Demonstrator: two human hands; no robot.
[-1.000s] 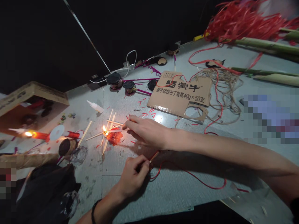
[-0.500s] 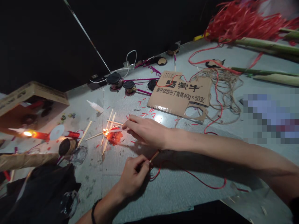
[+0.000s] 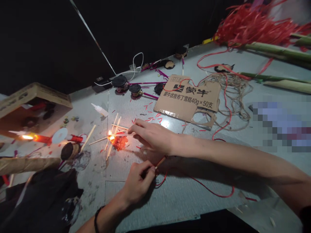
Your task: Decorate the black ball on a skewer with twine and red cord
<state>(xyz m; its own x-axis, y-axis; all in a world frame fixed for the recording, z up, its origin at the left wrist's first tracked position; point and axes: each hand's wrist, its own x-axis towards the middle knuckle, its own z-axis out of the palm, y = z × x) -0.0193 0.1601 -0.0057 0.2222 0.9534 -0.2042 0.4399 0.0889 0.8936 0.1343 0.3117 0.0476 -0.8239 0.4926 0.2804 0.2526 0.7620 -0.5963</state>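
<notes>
My right hand (image 3: 152,135) pinches a thin, pale, translucent stick (image 3: 123,134), possibly a glue stick. The stick's far tip is at the flame of a low, melted red candle (image 3: 119,142). Several thin wooden sticks (image 3: 113,152) lie crossed around and by the candle. Closer to me, my left hand (image 3: 141,181) is closed on a short wooden stick (image 3: 160,162) that points up to the right, its lower end hidden in the fingers. A red cord (image 3: 206,187) runs over the surface beside this hand; whether it is tied to the stick I cannot tell.
A flattened cardboard piece (image 3: 187,97) lies beyond my right hand, near tangled twine (image 3: 236,87). To the left are a lit red candle (image 3: 43,139), a white-tipped glue bottle (image 3: 99,110), an open carton (image 3: 36,100) and black cloth (image 3: 41,197). Bamboo poles (image 3: 279,51) lie far right.
The candle flame by the pale stick looks slightly taller. Both hands keep nearly the same place and grip; the view has shifted very slightly.
</notes>
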